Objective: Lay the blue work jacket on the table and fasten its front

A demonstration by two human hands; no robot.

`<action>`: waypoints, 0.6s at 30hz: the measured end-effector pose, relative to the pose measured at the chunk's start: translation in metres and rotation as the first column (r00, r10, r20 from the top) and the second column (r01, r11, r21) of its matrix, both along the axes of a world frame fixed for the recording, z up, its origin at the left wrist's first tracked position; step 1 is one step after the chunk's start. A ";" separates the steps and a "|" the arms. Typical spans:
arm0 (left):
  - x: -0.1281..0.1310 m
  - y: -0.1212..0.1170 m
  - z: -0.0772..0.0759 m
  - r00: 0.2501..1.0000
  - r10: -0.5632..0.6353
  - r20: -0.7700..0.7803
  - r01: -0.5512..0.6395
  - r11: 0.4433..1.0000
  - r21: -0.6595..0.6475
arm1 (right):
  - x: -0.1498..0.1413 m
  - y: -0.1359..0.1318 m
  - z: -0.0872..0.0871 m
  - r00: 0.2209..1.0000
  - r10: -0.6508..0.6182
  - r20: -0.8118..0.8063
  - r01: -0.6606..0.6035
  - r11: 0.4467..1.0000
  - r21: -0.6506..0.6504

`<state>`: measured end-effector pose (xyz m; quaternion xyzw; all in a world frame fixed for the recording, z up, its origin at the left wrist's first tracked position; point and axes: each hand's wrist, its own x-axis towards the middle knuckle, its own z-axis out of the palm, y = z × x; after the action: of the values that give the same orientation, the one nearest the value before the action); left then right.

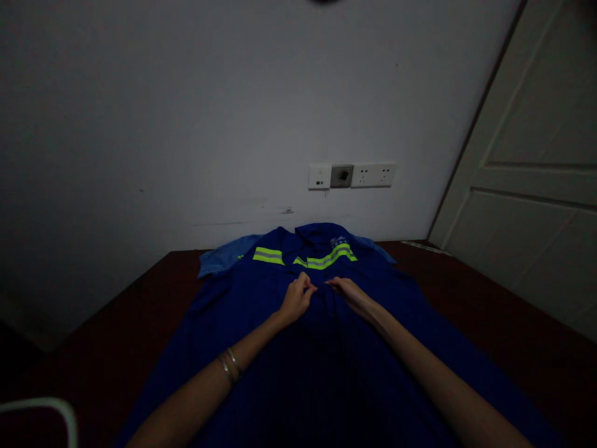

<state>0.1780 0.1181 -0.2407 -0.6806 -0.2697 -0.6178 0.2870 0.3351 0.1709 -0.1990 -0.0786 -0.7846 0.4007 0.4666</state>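
A dark blue work jacket (261, 298) with yellow-green and grey reflective strips lies spread out in front of me, its collar toward the wall. My left hand (298, 295) pinches the fabric near the front opening, just below the chest strip. Close by on the other side, my right hand (349, 291) also pinches the jacket at its front. The fingertips of both hands nearly meet, with a small gap between them. Darkness hides whether a button or zip lies there. Lighter blue cloth (224, 255) shows at the jacket's shoulders.
The jacket lies on a dark red-brown surface (158, 292) that meets a pale wall (209, 124). Sockets (373, 175) are set in the wall. A panelled door (527, 186) stands at right. A white curved bar (46, 403) shows at lower left.
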 end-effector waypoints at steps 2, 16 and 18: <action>0.000 -0.001 0.000 1.000 -0.003 0.000 0.003 1.000 -0.001 | 0.001 -0.001 0.000 0.999 -0.031 -0.008 0.031 0.999 0.016; 0.001 -0.005 -0.002 1.000 -0.007 0.002 0.007 1.000 -0.022 | -0.002 0.006 -0.003 0.976 -0.218 -0.008 0.202 0.892 0.404; 0.001 -0.006 -0.002 1.000 -0.016 0.008 0.017 1.000 -0.023 | -0.003 0.006 -0.003 0.967 -0.253 -0.029 0.237 0.851 0.469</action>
<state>0.1790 0.1124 -0.2427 -0.6835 -0.2725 -0.6198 0.2728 0.3319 0.1770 -0.2016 -0.0695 -0.8493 0.1348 0.5057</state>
